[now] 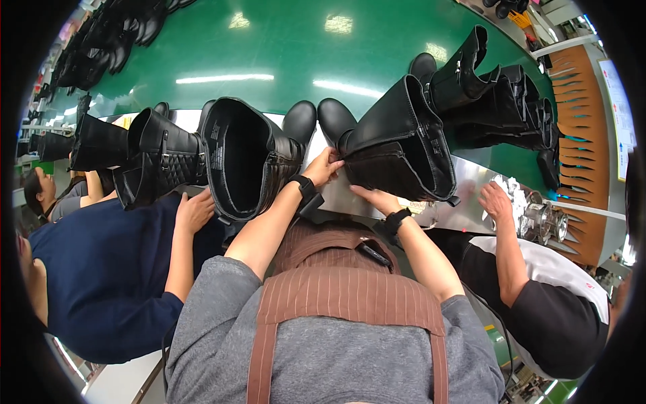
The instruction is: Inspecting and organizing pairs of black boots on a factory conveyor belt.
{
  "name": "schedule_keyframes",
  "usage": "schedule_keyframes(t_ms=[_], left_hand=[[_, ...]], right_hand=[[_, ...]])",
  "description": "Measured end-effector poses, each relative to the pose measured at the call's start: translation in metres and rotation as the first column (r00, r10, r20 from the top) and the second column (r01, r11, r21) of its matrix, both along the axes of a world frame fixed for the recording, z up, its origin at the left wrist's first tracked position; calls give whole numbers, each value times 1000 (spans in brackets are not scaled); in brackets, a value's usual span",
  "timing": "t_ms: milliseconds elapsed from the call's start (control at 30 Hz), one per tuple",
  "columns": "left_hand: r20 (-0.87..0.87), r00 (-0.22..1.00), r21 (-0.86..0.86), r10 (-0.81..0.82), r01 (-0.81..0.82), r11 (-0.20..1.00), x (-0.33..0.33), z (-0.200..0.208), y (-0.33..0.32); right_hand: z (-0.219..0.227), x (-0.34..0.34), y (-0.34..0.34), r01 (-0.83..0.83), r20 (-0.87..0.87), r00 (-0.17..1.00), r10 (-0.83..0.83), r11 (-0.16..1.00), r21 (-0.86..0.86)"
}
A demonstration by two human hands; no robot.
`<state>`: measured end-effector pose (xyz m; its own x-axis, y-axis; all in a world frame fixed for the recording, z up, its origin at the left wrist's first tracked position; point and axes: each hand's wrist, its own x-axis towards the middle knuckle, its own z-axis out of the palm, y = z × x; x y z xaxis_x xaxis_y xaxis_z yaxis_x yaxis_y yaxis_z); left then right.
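A tall black boot [377,145] stands in front of me, its toe pointing away and its zip running down the side toward my hands. My left hand [324,167] is closed at the ankle of this boot, fingertips pinched by the lower end of the zip. Whether a zip pull lies between them is too small to tell. Just right of it, my right hand [378,200] stretches its fingers out low beside the same boot, with little or nothing held. The mate, another tall black boot [245,158], stands left of my left forearm with its wide top facing me.
More black boots [168,148] stand to the left, one quilted and buckled; others [501,111] crowd the right. A green table [289,54] lies beyond. Co-workers flank me: one hand [195,212] touches the left boots, another [496,200] is by crumpled white paper [517,202].
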<state>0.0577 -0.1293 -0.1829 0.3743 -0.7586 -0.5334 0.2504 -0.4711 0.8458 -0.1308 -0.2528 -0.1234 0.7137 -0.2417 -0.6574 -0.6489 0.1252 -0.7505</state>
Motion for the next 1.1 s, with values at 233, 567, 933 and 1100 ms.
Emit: schedule_keyframes(t_ms=[233,567,933,1100], left_hand=[[-206,974,-85,-99,83,993,3,-10,-1],[-418,895,-524,-158,-96,846,-19,233,10],[-6,979,76,-206,206,976,-23,142,88],[652,730,397,-206,-98,912,-21,87,145]], right_hand=[[-22,7,10,-120,50,977,208,728,-675],[-93,7,0,62,104,994,-29,940,-334],[21,13,-14,-466,-170,885,434,822,-328],[3,13,-22,-669,-277,743,609,684,-289]])
